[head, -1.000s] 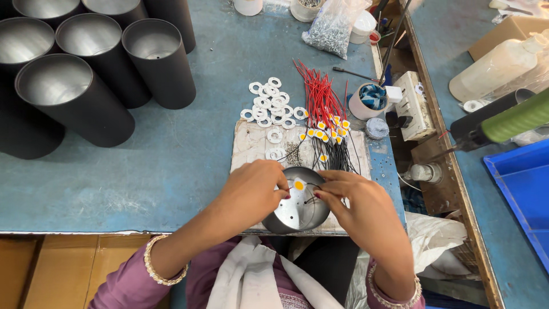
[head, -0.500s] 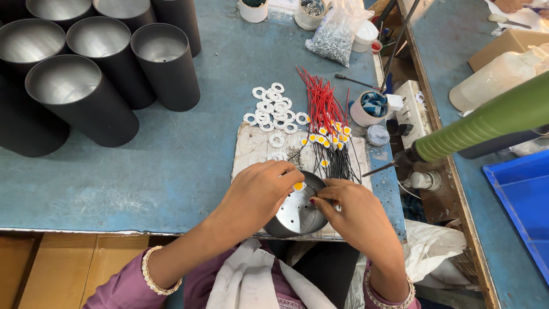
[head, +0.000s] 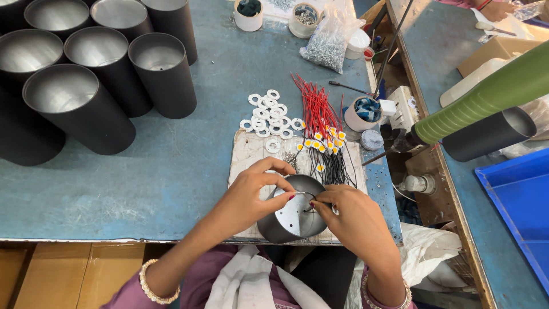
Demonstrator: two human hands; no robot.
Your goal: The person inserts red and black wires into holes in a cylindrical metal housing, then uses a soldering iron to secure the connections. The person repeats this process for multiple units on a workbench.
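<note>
Both hands have closed in over the dark metal cup (head: 290, 216) lying tilted at the near edge of the desk (head: 171, 166); a moment ago a small yellow-tagged part showed on its pale base plate, and now that part is hidden under the fingers, so it seems pressed home. The left hand (head: 254, 191) arches over the rim, its grip narrow on the plate edge. The right hand (head: 349, 214) pinches thin black leads at the centre hole. Just beyond the grip lie red and black wires (head: 321, 129) and white rings (head: 269, 117)
</note>
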